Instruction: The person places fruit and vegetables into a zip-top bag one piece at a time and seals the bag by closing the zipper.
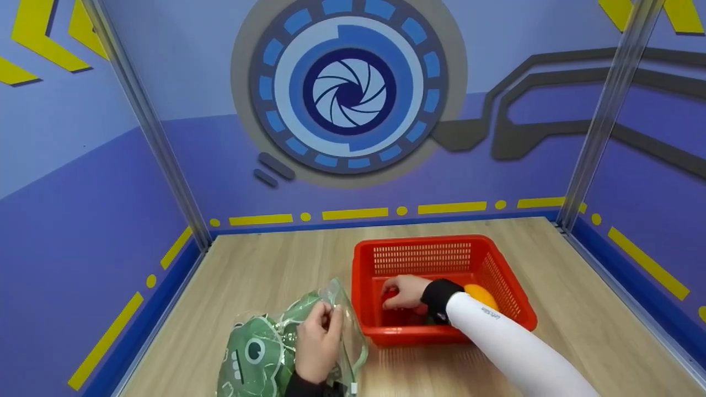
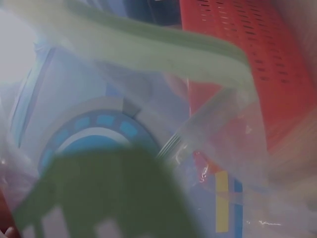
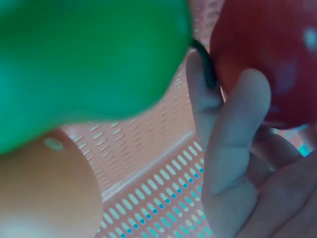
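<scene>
My left hand (image 1: 320,342) pinches the edge of a clear zip bag (image 1: 256,353) printed with a green cartoon monster. The bag's mouth gapes towards the red basket (image 1: 441,334); its see-through film and green trim (image 2: 148,49) fill the left wrist view. Inside the basket, my right hand (image 1: 407,291) grips a glossy red apple (image 3: 277,54) with curled fingers. Close to that hand in the right wrist view are a green pear-shaped fruit (image 3: 89,64) with a dark stem and a pale orange fruit (image 3: 44,193). My forearm partly hides the basket's contents.
An orange fruit (image 1: 481,296) lies at the basket's right side. The slotted basket stands on a wooden table (image 1: 276,275), to the right of the bag. Blue printed walls (image 1: 187,165) with metal corner posts enclose the table at the back and sides.
</scene>
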A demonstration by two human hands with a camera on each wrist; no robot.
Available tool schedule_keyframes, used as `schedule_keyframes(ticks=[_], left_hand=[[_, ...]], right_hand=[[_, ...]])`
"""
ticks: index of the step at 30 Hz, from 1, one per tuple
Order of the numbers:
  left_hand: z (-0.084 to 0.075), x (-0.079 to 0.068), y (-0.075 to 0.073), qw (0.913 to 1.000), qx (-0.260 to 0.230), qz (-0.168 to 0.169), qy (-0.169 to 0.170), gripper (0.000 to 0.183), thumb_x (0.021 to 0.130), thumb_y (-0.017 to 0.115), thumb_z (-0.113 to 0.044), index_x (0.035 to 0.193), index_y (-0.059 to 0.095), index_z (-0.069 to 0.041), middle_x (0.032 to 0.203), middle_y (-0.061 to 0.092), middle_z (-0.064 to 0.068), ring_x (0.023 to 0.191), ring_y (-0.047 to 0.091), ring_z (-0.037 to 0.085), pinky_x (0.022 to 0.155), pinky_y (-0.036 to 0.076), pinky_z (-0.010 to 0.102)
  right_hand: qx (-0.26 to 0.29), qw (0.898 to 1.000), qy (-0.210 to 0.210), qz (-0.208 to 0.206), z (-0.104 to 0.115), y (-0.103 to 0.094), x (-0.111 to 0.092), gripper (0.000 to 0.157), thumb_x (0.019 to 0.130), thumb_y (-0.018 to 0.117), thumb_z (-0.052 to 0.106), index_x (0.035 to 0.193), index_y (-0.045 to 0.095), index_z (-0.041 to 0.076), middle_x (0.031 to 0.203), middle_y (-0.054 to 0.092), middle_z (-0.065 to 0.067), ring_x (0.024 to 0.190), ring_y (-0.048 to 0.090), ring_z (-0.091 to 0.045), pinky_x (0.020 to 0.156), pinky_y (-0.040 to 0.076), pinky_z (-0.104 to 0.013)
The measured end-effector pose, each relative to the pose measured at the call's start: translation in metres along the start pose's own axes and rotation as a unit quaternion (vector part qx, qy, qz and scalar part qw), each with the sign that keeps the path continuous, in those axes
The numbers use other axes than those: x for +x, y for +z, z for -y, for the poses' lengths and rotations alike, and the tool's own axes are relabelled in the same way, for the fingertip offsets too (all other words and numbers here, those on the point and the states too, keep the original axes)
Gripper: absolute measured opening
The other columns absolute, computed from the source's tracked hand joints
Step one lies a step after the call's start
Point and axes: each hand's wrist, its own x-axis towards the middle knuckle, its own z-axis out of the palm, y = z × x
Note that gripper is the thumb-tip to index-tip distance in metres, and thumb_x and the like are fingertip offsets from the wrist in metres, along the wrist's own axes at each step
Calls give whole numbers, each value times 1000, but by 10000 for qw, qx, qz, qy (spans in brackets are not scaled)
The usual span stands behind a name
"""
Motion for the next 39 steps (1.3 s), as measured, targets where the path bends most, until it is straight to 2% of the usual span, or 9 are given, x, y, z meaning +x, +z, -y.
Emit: schedule_keyframes(ticks=[4,8,12,16,22,28,34,39], left_hand=[[1,0,1,9999,15,-69,116,25,96,68,-8,77,52,-14,65,41,-11,57,37,-2,55,33,17],[1,0,1,9999,21,-73,133,26,96,67,-9,77,51,-14,65,40,-12,57,37,-2,54,32,17],[2,0,1,9999,27,-50,151,26,96,67,-9,76,51,-14,65,40,-12,57,36,-2,54,32,17],[2,0,1,9997,64,-77,203,27,96,67,-8,76,51,-14,64,41,-12,57,36,-3,54,32,17],[0,1,0,9999,82,16,101,26,96,67,-9,76,51,-14,64,41,-11,57,37,-2,55,32,17],[-1,1,-1,9998,75,105,-141,25,97,67,-10,77,52,-14,66,42,-10,58,38,0,55,33,17],[-1,3,-2,9998,132,71,-134,24,97,67,-11,78,52,-14,66,41,-10,58,37,-1,55,32,18],[-1,2,-3,9999,135,36,-46,25,97,67,-11,77,52,-13,64,41,-10,56,37,-2,53,33,18]], right_hand=[[294,9992,-157,-202,-1,-6,0,27,91,63,25,113,71,12,81,65,4,70,56,-11,66,46,-27],[467,9975,-261,-461,-2,-13,-1,31,97,53,27,116,71,10,96,69,-2,81,58,-13,76,48,-31],[596,9948,-302,-764,-2,-19,-3,31,101,49,30,111,72,12,105,70,-6,89,60,-17,80,51,-35],[963,9898,-413,-965,3,-25,-7,30,102,47,28,108,72,11,108,70,-10,91,62,-19,78,54,-37],[1733,9765,-601,-1128,20,-35,-13,34,103,43,24,117,68,7,122,67,-17,96,64,-24,80,58,-41],[2408,9628,-907,-832,46,-27,-22,34,103,44,25,121,67,7,127,65,-16,101,64,-25,84,59,-41],[2636,9585,-1027,-352,78,-2,-35,32,101,47,26,121,67,13,124,66,-12,100,62,-24,80,57,-37],[2631,9581,-1124,104,92,23,-38,33,101,46,28,124,66,15,118,67,-8,94,61,-19,74,54,-30]])
